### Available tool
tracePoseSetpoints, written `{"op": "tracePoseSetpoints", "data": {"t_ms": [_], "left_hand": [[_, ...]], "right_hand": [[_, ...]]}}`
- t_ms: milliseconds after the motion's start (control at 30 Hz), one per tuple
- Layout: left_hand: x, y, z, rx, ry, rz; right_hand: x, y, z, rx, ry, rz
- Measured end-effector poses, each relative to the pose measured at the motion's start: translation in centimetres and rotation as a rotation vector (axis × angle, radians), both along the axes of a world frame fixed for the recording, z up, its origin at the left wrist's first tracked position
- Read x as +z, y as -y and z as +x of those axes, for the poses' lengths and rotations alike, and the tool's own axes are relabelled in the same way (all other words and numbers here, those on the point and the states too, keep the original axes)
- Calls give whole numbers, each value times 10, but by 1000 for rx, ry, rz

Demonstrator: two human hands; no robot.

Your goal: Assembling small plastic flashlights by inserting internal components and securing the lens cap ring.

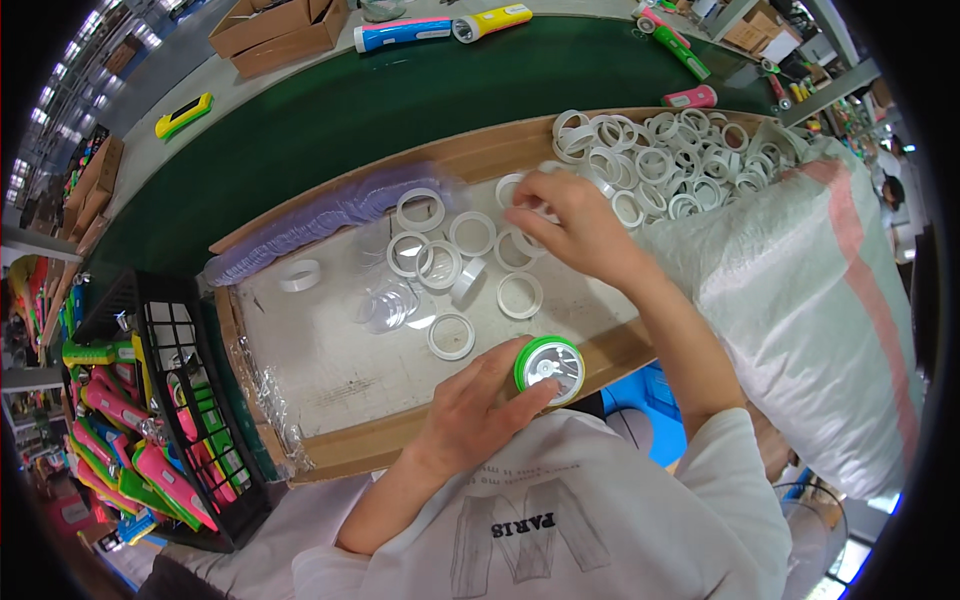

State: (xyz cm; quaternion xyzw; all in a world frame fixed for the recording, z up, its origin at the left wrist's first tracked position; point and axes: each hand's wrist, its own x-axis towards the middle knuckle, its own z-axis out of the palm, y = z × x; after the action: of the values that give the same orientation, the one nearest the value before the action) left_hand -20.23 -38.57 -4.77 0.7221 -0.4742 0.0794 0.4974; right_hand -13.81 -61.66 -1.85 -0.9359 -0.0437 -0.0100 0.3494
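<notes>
My left hand (478, 405) is closed around a flashlight head (551, 369) with a green rim. The head faces up, showing its shiny reflector, and my thumb lies over its front edge. Farther away, my right hand (572, 218) reaches over the cardboard tray (380, 440), its fingers pinched on a white plastic ring, partly hidden by the fingers. Several loose white rings (472, 234) lie left of that hand. Among them are clear round lenses (388, 306). A long row of stacked lenses with a purple tint (320, 225) runs along the tray's far side.
A heap of white rings (655, 165) fills the tray's far right, beside a large white woven sack (790, 270). At left stands a black crate (185, 370) of colourful flashlights. More flashlights (405, 35) and a cardboard box (280, 35) rest on the far ledge.
</notes>
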Motion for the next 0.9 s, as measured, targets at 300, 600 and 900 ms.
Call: {"op": "tracePoseSetpoints", "data": {"t_ms": [300, 600, 900], "left_hand": [[10, 11, 0, -38, -52, 8], [4, 6, -3, -22, 19, 20], [7, 10, 4, -67, 3, 45]], "right_hand": [[-50, 25, -48, -45, 210, -228], [-18, 35, -84, 8, 139, -132], [-30, 25, -138, -170, -5, 38]]}}
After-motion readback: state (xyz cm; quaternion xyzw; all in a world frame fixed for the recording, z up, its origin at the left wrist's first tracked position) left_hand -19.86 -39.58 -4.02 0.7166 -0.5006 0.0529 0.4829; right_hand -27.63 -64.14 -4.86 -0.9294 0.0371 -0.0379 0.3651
